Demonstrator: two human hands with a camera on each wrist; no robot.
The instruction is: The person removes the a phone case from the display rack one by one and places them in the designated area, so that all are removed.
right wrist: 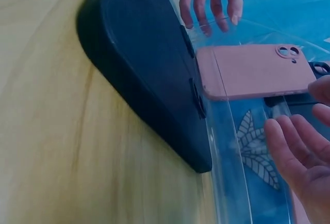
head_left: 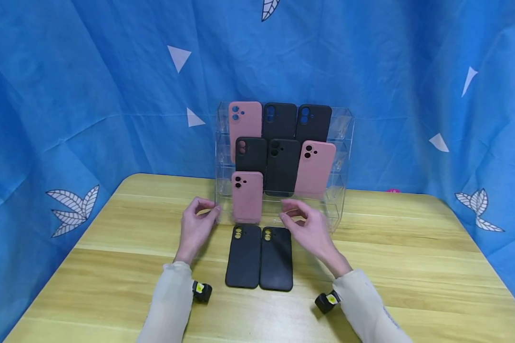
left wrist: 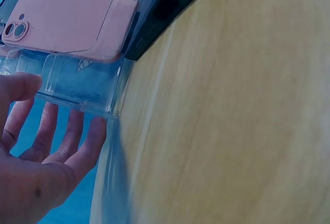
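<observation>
"Left hand (head_left: 199,224)?"
"One; fingers loosely spread beside the clear rack (head_left: 339,125), contact uncertain."
"Right hand (head_left: 307,227)?"
"One; fingers loosely bent, thumb apart, before the lowest tier."
"Cases?"
"Pink case (head_left: 247,197), one, in the lowest tier, between the hands. Black cases (head_left: 243,257), two, side by side on the table (head_left: 146,224). Upper cases (head_left: 283,164), six."

- Your left hand (head_left: 197,226) is just beside the left wall of the clear, stepped rack (head_left: 341,126), which stands upright before you.
- Your right hand (head_left: 307,226) hovers at its front, right of the single pink phone case (head_left: 247,199) leaning there.
- Behind that, six more cases (head_left: 282,166) lean in two rows, each two black, one pink.
- Nearer you, two black cases (head_left: 243,258) lie flat side by side, camera holes toward the rack.
</observation>
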